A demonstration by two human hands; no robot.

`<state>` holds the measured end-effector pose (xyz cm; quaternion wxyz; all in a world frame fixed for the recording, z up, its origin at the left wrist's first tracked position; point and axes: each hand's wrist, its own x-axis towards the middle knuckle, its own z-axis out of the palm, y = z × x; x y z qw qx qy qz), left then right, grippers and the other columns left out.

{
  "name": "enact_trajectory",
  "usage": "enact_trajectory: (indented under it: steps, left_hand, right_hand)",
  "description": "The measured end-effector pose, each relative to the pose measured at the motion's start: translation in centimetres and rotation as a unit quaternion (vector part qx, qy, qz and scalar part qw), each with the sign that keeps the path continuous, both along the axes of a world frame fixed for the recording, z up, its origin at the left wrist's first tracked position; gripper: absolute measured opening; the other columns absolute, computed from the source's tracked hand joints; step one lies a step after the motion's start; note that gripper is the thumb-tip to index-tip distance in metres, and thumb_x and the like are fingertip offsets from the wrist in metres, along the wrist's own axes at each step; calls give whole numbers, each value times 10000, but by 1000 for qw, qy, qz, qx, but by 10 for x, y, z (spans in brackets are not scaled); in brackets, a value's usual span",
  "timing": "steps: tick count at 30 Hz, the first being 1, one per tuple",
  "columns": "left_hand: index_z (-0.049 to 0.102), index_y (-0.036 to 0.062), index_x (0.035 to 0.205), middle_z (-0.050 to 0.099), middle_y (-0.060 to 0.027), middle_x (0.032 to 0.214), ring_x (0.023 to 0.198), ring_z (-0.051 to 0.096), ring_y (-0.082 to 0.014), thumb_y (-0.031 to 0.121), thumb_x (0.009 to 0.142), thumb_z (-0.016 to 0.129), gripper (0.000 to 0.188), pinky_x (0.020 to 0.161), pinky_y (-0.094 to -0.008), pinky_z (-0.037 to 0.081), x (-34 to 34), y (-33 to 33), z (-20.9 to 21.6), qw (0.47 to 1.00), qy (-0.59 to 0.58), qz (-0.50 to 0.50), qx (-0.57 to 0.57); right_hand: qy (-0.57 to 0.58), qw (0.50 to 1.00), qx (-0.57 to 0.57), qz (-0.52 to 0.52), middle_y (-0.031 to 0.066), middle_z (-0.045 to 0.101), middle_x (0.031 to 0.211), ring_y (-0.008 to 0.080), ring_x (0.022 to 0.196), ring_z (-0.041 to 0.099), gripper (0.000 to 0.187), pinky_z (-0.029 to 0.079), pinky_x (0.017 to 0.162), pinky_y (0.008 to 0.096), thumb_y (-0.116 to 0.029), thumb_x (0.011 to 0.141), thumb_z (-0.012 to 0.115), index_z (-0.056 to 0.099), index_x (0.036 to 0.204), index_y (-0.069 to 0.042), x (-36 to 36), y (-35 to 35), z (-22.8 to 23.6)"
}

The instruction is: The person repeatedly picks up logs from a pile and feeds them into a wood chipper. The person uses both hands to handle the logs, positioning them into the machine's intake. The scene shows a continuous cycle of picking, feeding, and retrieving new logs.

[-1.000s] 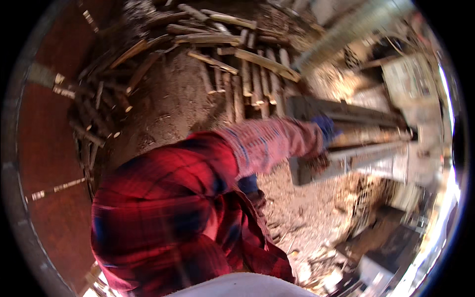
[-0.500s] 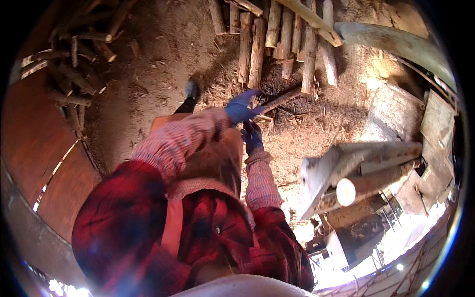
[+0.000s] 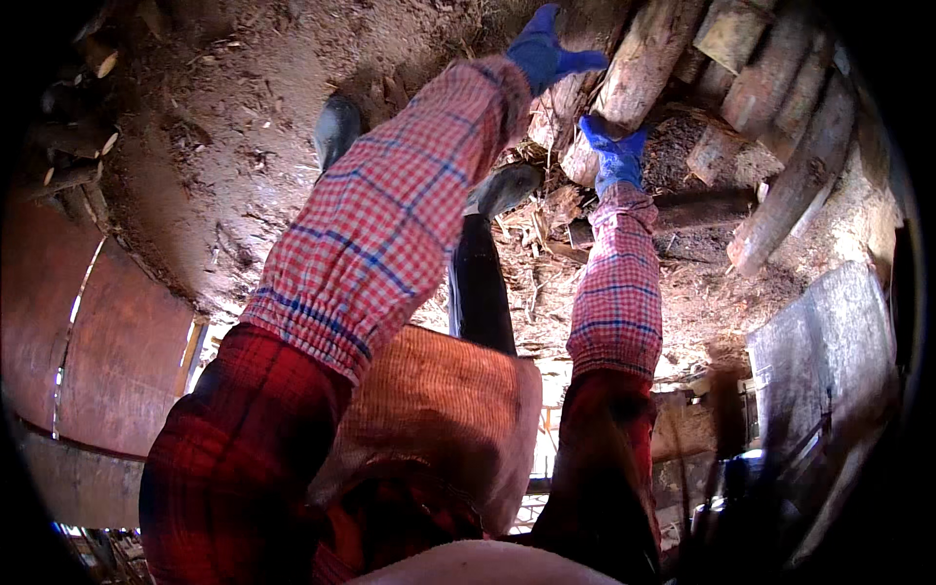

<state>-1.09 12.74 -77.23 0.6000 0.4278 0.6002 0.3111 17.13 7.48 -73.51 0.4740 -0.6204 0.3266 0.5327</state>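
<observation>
My left hand (image 3: 551,51), in a blue glove, reaches out at the top middle. Its thumb stands apart from the fingers and points toward a thick log (image 3: 647,60). Lower and to the right is my right hand (image 3: 616,161), also blue-gloved, with fingers and thumb spread against the near part of that log. Neither hand is visibly closed around it. Checked sleeve covers (image 3: 375,210) run along both forearms. An orange-brown apron (image 3: 439,419) hangs between my arms.
Several more logs (image 3: 795,210) lie at the upper right. A dark flat piece of wood (image 3: 707,208) rests among bark scraps. My boots (image 3: 505,187) stand on the littered dirt floor. Rusty sheet panels (image 3: 122,341) line the left, and a grey board (image 3: 824,341) is at the right.
My hands have moved forward and apart, from beside a thin dark stick to the thick log. The view has shifted closer to the logs, and my arms are stretched further out.
</observation>
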Motion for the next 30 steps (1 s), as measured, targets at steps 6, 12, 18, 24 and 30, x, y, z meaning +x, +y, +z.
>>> enact_trajectory:
  steps: [6, 12, 18, 24, 30]
  left_hand:
    - [578, 121, 1252, 455, -126, 1394, 1291, 420, -289, 514, 792, 633, 607, 1091, -392, 307, -40, -1, 41, 937, -172, -195, -233]
    - [553, 5, 1242, 629, -93, 1136, 977, 603, -165, 353, 786, 728, 600, 888, -308, 472, -153, 22, 239, 917, -253, -118, -284]
    - [594, -44, 1148, 634, -175, 1079, 966, 603, -237, 460, 611, 806, 766, 858, -364, 460, -214, 31, 425, 938, 16, -270, -218]
    - [332, 33, 1421, 512, -125, 1302, 1169, 506, -198, 250, 900, 594, 623, 1019, -319, 382, -263, -65, 645, 917, -156, -223, -290]
    - [277, 53, 1451, 517, -104, 1295, 1120, 544, -216, 161, 843, 627, 710, 954, -351, 439, -234, -105, 708, 897, -252, -283, -226]
  right_hand:
    - [-89, 870, 78, 478, 177, 550, 1225, 303, 1159, 521, 795, 398, 1023, 432, -370, 721, 785, 429, 1315, 20, -26, -37, 102]
    - [66, 946, 113, 295, 89, 624, 1151, 227, 1054, 590, 451, 458, 953, 373, -339, 879, 646, 573, 1207, -38, -149, -60, 232]
    - [39, 840, 419, 343, 100, 553, 1245, 255, 1088, 550, 472, 451, 960, 408, -380, 947, 488, 482, 1308, -76, -190, -100, 361]
    - [79, 934, 286, 197, 107, 581, 1192, 262, 1046, 574, 457, 465, 939, 408, -371, 930, 523, 508, 1273, -71, -185, -237, 544]
    - [113, 944, 304, -54, 113, 608, 1145, 284, 1023, 592, 446, 473, 932, 421, -373, 912, 561, 536, 1235, -66, -156, -325, 629]
